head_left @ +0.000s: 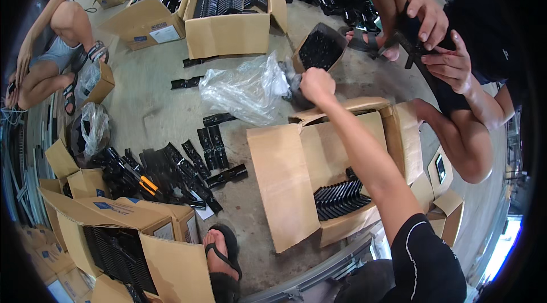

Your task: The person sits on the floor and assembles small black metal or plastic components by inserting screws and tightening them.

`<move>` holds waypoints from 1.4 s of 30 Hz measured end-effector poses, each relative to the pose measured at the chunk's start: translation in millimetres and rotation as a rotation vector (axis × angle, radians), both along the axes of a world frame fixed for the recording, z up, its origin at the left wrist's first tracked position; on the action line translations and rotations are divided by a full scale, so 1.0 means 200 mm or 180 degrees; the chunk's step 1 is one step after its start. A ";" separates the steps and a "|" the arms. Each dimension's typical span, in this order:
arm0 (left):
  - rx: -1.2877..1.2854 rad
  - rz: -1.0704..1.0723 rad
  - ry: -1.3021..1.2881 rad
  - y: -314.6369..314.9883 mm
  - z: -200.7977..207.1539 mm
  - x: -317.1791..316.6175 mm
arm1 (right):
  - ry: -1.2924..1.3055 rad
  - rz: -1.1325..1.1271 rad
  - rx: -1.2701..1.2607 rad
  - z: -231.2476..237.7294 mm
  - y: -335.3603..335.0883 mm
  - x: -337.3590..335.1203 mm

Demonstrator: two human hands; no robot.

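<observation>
reaching over the open brown cardboard box (319, 149) with tall flaps, your bare forearm (364, 149) risks catching a raised edge if it drops. the crumpled, clear plastic bag (242, 89) lies beyond that box, to the left of your right hand (317, 85); a hard tug could tear its thin film. the small brown carton of glossy black pieces (319, 46) sits just past your knuckles and could spill if bumped. your fist is closed, seemingly on the bag's bunched end, though blur hides the grip. your left hand is out of view.
</observation>
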State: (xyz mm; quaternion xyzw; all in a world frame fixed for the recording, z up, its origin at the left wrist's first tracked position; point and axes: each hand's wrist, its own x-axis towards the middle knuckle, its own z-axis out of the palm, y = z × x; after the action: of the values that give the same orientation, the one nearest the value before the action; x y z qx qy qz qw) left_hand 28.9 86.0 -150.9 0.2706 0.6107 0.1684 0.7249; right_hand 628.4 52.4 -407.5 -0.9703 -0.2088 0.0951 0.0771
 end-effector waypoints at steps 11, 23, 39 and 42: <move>0.0111 -0.0060 0.0188 -0.03 -0.02 0.04 | 0.0886 0.0274 0.0529 0.04 -0.02 -0.16; 0.0057 -0.0059 0.0223 0.00 -0.01 0.12 | -0.0664 0.1523 -0.0015 0.00 -0.19 0.08; 0.0043 0.0343 0.0256 0.00 -0.06 0.11 | -0.1141 0.0427 0.1195 -0.08 0.17 0.04; 0.0044 0.0417 0.0345 0.00 -0.07 0.09 | -0.0742 0.1324 0.0484 0.14 0.15 -0.24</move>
State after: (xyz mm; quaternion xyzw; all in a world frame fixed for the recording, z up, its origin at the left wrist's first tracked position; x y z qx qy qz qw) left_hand 47.4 85.7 -164.7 0.2437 0.6642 0.2048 0.6764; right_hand 581.0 82.8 -379.2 -0.9023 -0.4180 -0.0197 0.1041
